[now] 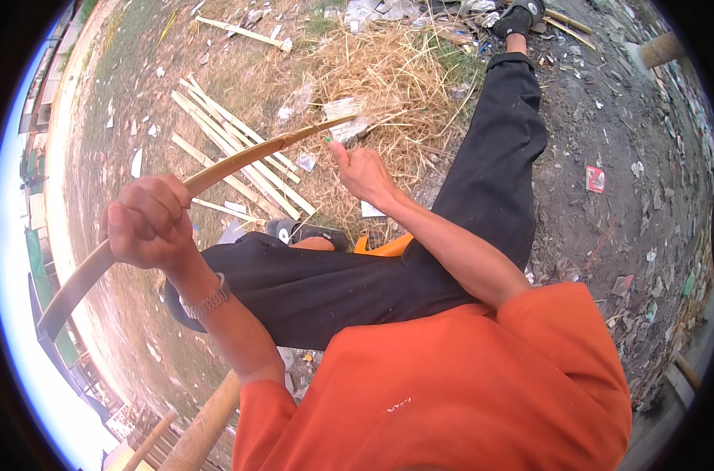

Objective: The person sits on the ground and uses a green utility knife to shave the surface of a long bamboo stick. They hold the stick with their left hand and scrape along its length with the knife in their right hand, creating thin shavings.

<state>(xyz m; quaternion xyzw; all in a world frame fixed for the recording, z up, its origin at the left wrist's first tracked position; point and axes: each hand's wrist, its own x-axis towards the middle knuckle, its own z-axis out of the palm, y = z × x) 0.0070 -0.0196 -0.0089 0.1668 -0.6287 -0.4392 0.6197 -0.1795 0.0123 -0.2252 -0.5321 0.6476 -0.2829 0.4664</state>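
My left hand is wrapped round a long, flat bamboo strip, which slants up from the lower left toward the far middle. A node and a cut-looking notch show near the strip's far end. My right hand is just below that end, its thumb raised and its other fingers curled. A tiny green bit shows at the thumb tip; whatever the curled fingers hold is hidden. Beyond my folded left leg, several split bamboo strips lie on the ground. A heap of pale shavings lies past my right hand.
An orange plastic piece shows beside my legs, perhaps part of a seat. My right leg stretches far ahead. Bamboo poles stand at the lower left, and litter with a red packet lies on the dirt to the right.
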